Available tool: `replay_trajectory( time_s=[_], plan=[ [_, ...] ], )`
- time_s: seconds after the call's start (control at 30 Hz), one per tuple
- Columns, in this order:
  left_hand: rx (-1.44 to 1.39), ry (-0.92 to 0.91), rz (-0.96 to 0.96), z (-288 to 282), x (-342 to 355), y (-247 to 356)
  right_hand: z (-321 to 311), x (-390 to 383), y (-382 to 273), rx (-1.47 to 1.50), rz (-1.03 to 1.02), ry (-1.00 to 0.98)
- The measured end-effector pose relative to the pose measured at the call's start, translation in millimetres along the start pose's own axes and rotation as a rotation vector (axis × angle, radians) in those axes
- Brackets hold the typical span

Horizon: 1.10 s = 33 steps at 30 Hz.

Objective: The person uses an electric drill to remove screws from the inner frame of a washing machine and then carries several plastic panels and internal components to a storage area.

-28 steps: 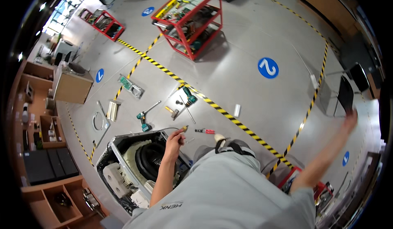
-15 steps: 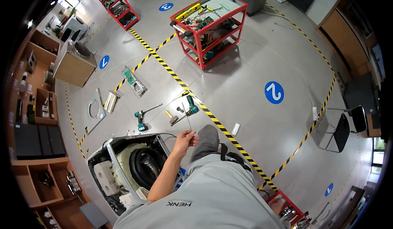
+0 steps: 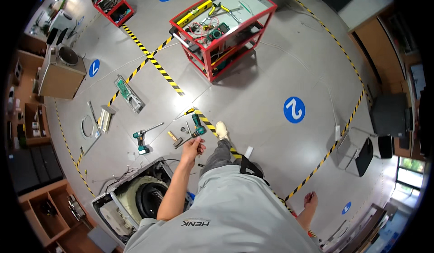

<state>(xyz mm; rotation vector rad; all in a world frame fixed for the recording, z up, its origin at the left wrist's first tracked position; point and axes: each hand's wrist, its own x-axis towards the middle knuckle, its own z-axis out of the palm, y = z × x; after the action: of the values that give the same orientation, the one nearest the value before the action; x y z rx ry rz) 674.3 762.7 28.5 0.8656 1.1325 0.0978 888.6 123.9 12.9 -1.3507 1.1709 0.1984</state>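
Note:
My left hand (image 3: 194,148) is above the floor by my leg, fingers pinched on something I cannot make out, near a teal drill (image 3: 198,126). My right hand (image 3: 310,200) hangs low at my right, fingers curled; its contents are unclear. A second teal drill (image 3: 141,142), a hammer (image 3: 174,138) and a yellow-handled screwdriver (image 3: 189,111) lie ahead on the floor. Below my left arm stands an opened appliance (image 3: 113,214) with a black rubber ring (image 3: 149,199). My cream shoe (image 3: 221,131) is on the striped tape beside the right-hand drill.
A red tool cart (image 3: 208,58) stands ahead, another (image 3: 113,6) farther left. A wooden box (image 3: 58,81), metal ring plate (image 3: 95,137) and circuit-board panel (image 3: 129,94) are at left. A black chair (image 3: 364,156) and white power strip (image 3: 337,132) are at right.
I have stepped forward, bringing my foot beside the drills. My left hand has moved slightly up and left. My right hand has dropped from far out at the right to beside my body.

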Motion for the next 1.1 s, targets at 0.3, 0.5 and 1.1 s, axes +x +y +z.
replay_trajectory(
  time_s=[0.3, 0.5, 1.1],
  plan=[
    [-0.058, 0.01, 0.116, 44, 78, 146, 174, -24, -121, 0.088, -0.304, -0.117],
    [-0.036, 0.059, 0.072, 89, 154, 195, 298, 51, -132, -0.024, -0.166, -0.113],
    [-0.193, 0.608, 0.067, 232, 280, 306, 1191, -94, -191, -1.3, -1.078, -1.151]
  ],
)
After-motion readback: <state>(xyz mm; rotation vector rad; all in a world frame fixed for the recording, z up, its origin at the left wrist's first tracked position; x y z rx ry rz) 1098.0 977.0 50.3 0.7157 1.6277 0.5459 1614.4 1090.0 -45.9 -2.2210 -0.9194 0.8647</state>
